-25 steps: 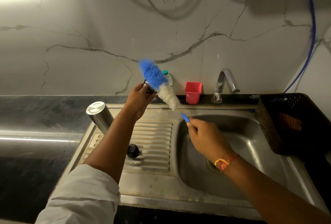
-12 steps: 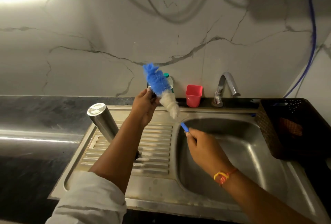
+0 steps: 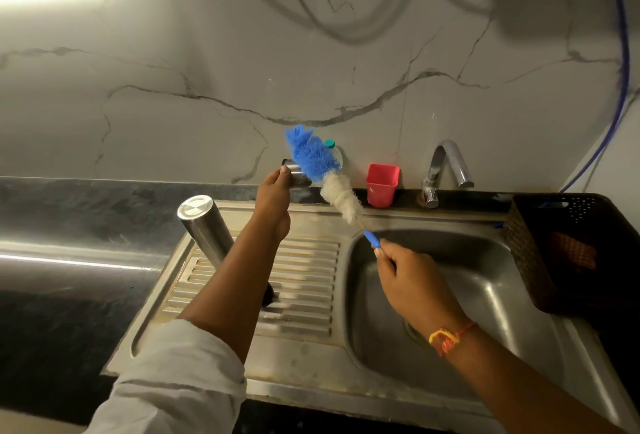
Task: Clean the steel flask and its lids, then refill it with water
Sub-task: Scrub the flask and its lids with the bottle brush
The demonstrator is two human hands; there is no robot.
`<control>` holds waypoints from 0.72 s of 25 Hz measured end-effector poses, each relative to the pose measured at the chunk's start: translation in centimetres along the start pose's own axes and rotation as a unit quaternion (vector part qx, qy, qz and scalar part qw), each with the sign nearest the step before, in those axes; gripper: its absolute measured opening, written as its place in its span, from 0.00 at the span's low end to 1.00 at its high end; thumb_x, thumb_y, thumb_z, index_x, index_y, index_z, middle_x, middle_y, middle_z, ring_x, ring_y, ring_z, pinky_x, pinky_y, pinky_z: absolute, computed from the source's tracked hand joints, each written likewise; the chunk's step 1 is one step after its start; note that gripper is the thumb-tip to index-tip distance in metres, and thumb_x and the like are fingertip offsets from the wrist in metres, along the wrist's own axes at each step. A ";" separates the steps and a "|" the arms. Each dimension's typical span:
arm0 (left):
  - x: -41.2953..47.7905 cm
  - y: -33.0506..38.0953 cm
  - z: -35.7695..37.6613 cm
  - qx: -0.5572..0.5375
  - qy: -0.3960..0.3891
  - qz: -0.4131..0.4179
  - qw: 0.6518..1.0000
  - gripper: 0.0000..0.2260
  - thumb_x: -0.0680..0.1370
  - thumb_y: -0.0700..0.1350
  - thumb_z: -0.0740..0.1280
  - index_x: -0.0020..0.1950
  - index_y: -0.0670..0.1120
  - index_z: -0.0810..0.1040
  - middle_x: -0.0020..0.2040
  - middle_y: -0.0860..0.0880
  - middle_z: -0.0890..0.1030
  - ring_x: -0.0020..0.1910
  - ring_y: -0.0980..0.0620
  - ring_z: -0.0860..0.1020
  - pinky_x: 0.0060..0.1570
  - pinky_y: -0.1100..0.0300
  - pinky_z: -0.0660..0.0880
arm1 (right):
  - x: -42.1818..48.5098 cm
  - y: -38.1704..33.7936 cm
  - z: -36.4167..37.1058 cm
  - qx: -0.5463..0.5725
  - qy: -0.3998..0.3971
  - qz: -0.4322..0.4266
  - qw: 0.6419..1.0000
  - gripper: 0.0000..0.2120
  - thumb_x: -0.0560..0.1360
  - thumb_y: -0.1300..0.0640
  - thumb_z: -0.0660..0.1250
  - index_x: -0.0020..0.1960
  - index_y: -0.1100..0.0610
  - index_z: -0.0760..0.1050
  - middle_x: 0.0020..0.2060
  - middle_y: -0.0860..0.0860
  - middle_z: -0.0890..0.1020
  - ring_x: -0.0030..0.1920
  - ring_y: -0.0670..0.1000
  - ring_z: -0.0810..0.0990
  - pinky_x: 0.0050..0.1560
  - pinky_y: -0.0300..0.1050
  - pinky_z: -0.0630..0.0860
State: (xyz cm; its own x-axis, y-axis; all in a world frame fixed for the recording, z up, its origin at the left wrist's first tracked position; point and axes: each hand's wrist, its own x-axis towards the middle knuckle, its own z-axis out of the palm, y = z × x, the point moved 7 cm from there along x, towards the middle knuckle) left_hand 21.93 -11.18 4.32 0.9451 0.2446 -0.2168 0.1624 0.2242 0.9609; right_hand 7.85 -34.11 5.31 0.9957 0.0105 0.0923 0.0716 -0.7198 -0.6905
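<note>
My left hand grips a small steel lid cup held up above the back of the drainboard. My right hand holds the blue handle of a bottle brush, whose blue and white bristles lie against the lid cup. The steel flask stands upside down and tilted on the drainboard, to the left of my left forearm. A black lid lies on the drainboard, mostly hidden behind that forearm.
The steel sink basin lies under my right hand, with the tap behind it. A red cup and a small green-capped bottle stand on the back ledge. A dark basket sits at the right.
Both hands with the lid cup and brush stay nearly in place; the brush has shifted slightly against the lid cup. The camera has tilted a little.
</note>
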 end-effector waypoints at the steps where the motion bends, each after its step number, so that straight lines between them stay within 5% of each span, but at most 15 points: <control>1: -0.1 -0.1 0.5 -0.010 -0.007 -0.004 1.000 0.09 0.86 0.47 0.60 0.53 0.49 0.80 0.52 0.48 0.83 0.52 0.53 0.79 0.60 0.56 0.72 | 0.7 -0.2 0.1 -0.011 0.000 -0.003 1.000 0.12 0.82 0.52 0.59 0.56 0.53 0.80 0.28 0.47 0.76 0.26 0.47 0.72 0.27 0.45 0.65; 3: -0.2 -0.2 1.7 -0.045 -0.030 -0.013 0.998 0.08 0.85 0.44 0.63 0.56 0.44 0.80 0.53 0.45 0.83 0.50 0.51 0.81 0.52 0.58 0.76 | 2.2 -0.5 0.3 -0.033 0.003 0.008 0.999 0.12 0.83 0.52 0.58 0.56 0.54 0.79 0.33 0.51 0.80 0.26 0.45 0.69 0.26 0.41 0.62; 5: -0.1 0.1 2.6 -0.102 -0.064 -0.010 0.993 0.10 0.84 0.41 0.63 0.61 0.40 0.79 0.53 0.43 0.83 0.50 0.50 0.82 0.56 0.55 0.78 | 2.1 -0.7 0.5 -0.046 0.000 0.012 0.999 0.13 0.83 0.52 0.57 0.60 0.53 0.78 0.37 0.53 0.82 0.27 0.47 0.72 0.25 0.39 0.64; 8: 0.2 0.6 2.6 -0.174 -0.068 -0.016 0.982 0.10 0.84 0.40 0.62 0.61 0.38 0.77 0.49 0.43 0.82 0.48 0.50 0.82 0.54 0.55 0.80 | -0.5 -1.1 1.3 -0.032 -0.031 -0.002 0.999 0.13 0.83 0.52 0.58 0.60 0.53 0.78 0.38 0.53 0.84 0.35 0.53 0.80 0.33 0.48 0.74; 11: -1.3 -0.3 4.1 -0.223 -0.093 -0.039 0.970 0.08 0.83 0.41 0.62 0.59 0.40 0.76 0.41 0.47 0.79 0.39 0.53 0.80 0.49 0.57 0.78 | 1.3 -1.2 0.9 -0.051 -0.001 0.002 0.999 0.14 0.83 0.52 0.57 0.62 0.53 0.78 0.40 0.54 0.84 0.32 0.51 0.75 0.28 0.41 0.65; 14: -2.0 -0.9 4.7 -0.339 -0.086 -0.073 0.934 0.09 0.84 0.47 0.62 0.55 0.42 0.78 0.37 0.49 0.79 0.37 0.54 0.79 0.51 0.57 0.79 | 1.9 -1.8 1.0 -0.062 -0.006 -0.001 0.998 0.13 0.83 0.52 0.56 0.60 0.52 0.77 0.36 0.50 0.80 0.30 0.47 0.72 0.25 0.36 0.62; 18: -1.8 0.1 4.0 -0.400 -0.048 -0.072 0.912 0.12 0.86 0.48 0.60 0.52 0.43 0.79 0.34 0.50 0.81 0.33 0.55 0.81 0.41 0.58 0.81 | 0.0 -1.6 1.8 0.004 -0.041 0.018 0.999 0.12 0.83 0.51 0.57 0.54 0.52 0.79 0.30 0.46 0.76 0.28 0.46 0.73 0.24 0.37 0.62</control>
State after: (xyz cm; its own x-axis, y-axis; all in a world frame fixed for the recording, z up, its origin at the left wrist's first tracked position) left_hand 21.39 -15.38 5.48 0.9573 0.0827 -0.2770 0.0641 0.8737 0.4823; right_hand 7.85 -31.70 5.16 0.9991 0.0415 0.0075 0.0350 -0.7152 -0.6980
